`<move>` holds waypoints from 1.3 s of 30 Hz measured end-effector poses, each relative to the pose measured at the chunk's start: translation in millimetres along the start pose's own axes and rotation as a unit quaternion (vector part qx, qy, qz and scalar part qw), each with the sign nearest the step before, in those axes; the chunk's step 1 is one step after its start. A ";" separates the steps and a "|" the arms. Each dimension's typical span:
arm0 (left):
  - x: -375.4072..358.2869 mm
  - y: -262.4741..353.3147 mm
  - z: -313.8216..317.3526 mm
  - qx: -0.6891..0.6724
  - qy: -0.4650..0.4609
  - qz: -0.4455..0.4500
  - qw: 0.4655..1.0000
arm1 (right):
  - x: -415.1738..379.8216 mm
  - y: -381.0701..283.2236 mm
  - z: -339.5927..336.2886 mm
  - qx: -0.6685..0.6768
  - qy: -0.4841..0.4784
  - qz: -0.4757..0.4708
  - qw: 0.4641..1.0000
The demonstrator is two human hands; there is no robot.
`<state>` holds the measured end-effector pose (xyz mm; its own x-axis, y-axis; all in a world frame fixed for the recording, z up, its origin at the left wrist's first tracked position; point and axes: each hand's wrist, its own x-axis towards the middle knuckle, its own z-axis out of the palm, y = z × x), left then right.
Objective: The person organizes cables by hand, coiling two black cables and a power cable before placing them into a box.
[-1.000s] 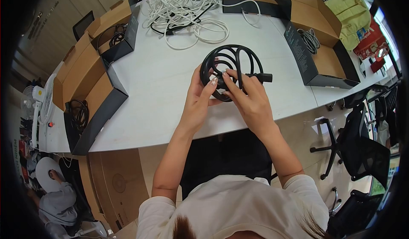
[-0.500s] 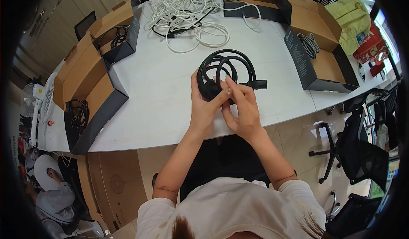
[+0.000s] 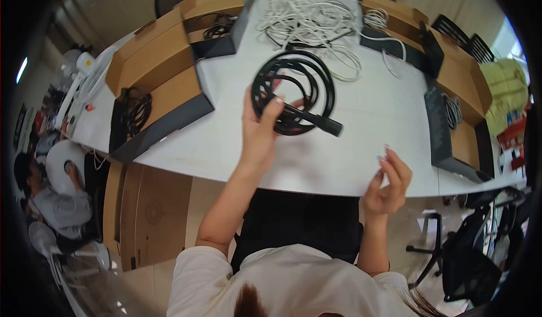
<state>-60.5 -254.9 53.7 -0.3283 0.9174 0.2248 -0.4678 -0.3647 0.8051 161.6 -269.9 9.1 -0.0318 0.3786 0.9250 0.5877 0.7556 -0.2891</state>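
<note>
My left hand (image 3: pixel 258 133) grips a coiled black power cable (image 3: pixel 329 88) above the table, thumb across the loops. The cable's connector end (image 3: pixel 328 125) sticks out of the coil toward the lower right. My right hand (image 3: pixel 388 186) is apart from the cable, near the table's front edge. Its fingers are loosely curled and parted, with nothing between them.
A tangle of white cables (image 3: pixel 307 20) lies at the back of the white table (image 3: pixel 361 125). Open boxes stand at left, one with black cables (image 3: pixel 137 111), and at right, one with a grey cable (image 3: pixel 451 112). A person (image 3: pixel 59 204) sits far left.
My right hand has let go of the cable and moved right and down. My left hand keeps the coil, now tilted and raised. The view has turned left.
</note>
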 end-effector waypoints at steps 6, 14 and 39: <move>38.0 125.9 -110.4 0.217 0.127 0.078 0.965 | -3.0 44.0 -15.6 -0.036 -0.022 0.153 0.987; 97.5 183.9 -262.3 0.405 0.195 -0.142 0.882 | -2.0 52.5 -14.0 0.030 -0.044 0.289 0.956; 137.6 144.2 -279.0 0.857 0.066 0.032 0.511 | 5.2 49.4 -13.3 0.055 -0.093 0.329 0.938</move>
<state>-402.1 -225.7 47.5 -0.4037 0.8518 0.3337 0.9146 0.3853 0.1229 201.3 -237.7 2.9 0.1631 0.8614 0.4809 0.4429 0.3716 -0.8159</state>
